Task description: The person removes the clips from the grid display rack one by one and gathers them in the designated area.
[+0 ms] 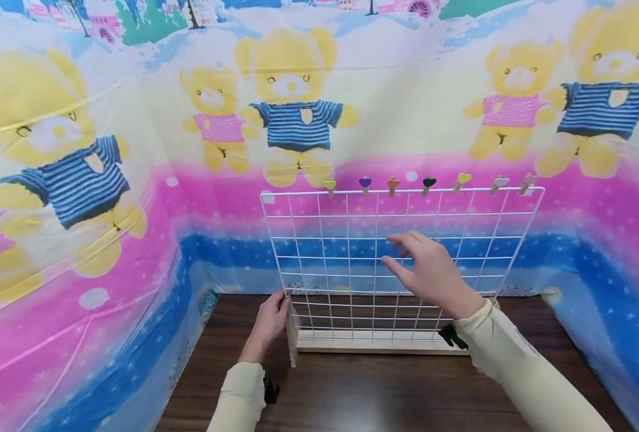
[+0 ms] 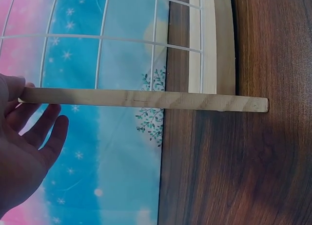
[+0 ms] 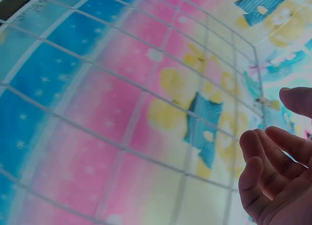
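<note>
A white wire grid (image 1: 359, 258) stands upright in a wooden stand (image 1: 373, 345) on the table. Along its top wire sit several small heart clothespins, among them a purple one (image 1: 365, 183), an orange one (image 1: 393, 185), a dark green one (image 1: 429, 183) and a white one (image 1: 500, 183). My left hand (image 1: 269, 315) pinches the upper end of the stand's left wooden post (image 2: 146, 98) between thumb and fingers. In front of the grid's middle, my right hand (image 1: 427, 267) hovers with fingers loosely bent and nothing in them; the right wrist view shows the fingers (image 3: 253, 144) apart from the thumb.
Dark wood-grain table (image 1: 351, 390) lies under the stand. A printed cloth (image 1: 400, 132) with teddy bears and pink and blue bands hangs behind and along both sides. A black strap (image 1: 270, 390) shows at the left wrist, another (image 1: 453, 336) at the right.
</note>
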### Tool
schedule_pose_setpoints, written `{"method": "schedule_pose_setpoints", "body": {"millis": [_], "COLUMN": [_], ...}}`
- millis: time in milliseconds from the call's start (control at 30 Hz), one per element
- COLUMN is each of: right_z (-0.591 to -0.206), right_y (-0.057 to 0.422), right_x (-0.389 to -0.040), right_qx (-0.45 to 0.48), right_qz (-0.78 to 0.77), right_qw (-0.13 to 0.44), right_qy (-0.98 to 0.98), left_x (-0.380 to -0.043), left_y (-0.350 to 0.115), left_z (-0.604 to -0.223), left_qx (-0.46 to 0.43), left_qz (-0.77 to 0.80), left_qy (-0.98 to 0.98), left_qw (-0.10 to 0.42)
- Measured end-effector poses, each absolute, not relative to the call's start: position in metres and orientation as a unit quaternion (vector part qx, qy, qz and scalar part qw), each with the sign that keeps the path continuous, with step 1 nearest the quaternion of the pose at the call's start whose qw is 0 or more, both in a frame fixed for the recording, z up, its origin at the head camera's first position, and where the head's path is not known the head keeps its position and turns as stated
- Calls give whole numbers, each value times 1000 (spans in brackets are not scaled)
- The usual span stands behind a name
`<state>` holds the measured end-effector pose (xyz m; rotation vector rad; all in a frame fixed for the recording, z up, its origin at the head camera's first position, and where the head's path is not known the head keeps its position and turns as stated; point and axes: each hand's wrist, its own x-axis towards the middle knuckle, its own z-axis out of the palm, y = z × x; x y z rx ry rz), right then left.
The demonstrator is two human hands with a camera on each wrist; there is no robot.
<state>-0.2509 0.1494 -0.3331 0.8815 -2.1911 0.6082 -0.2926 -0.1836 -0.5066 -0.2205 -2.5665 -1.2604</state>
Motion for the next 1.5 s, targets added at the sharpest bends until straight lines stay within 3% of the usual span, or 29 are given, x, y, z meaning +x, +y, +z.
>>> {"method": "schedule_pose_setpoints", "body": {"millis": [433, 667, 1033, 1500], "right_z": [-253, -227, -214, -217], "right_y": [104, 83, 67, 54], "right_x": [-254, -263, -279, -294], "right_qx": [368, 325, 277, 255], "right_qz": [283, 309, 326, 359], "right_qw": [320, 241, 144, 111], "right_qy": [-826, -861, -892, -891], "left_x": [-291, -293, -297, -298], "left_y": [-187, -188, -188, -193], "left_z": [-511, -513, -516, -517], "left_qx": [-76, -70, -48, -36], "left_qz": [-456, -472, -497, -520], "left_qy": [-876, -870, -861, -849], "left_qw": [140, 126, 92, 84]}}
